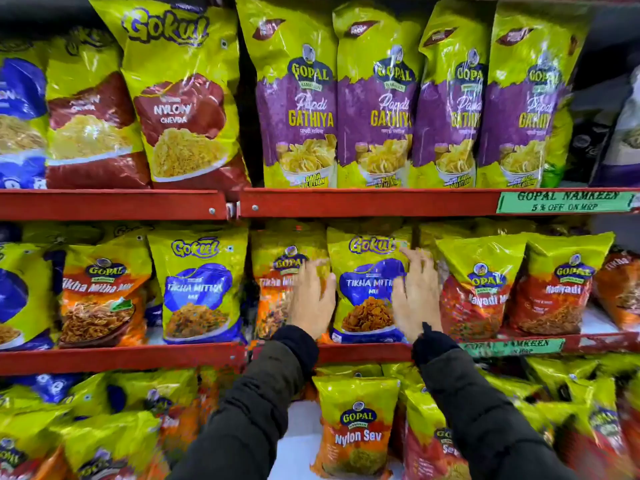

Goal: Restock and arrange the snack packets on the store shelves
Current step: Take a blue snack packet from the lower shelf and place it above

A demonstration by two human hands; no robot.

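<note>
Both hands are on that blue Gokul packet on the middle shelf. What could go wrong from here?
The Gokul packet stands tight between an orange Gopal packet and a red Gopal packet; the left hand or right hand may knock them over. It stands near the shelf lip, so it might slip off.

Glossy, crinkled plastic snack packets (367, 285); red painted shelf rails (110, 204), probably metal; matt padded sleeves (485, 417).

Green promo tag (566, 201) is stuck on top rail, far right; 2nd green tag (512, 347) on mid rail, partly blurred.
</note>
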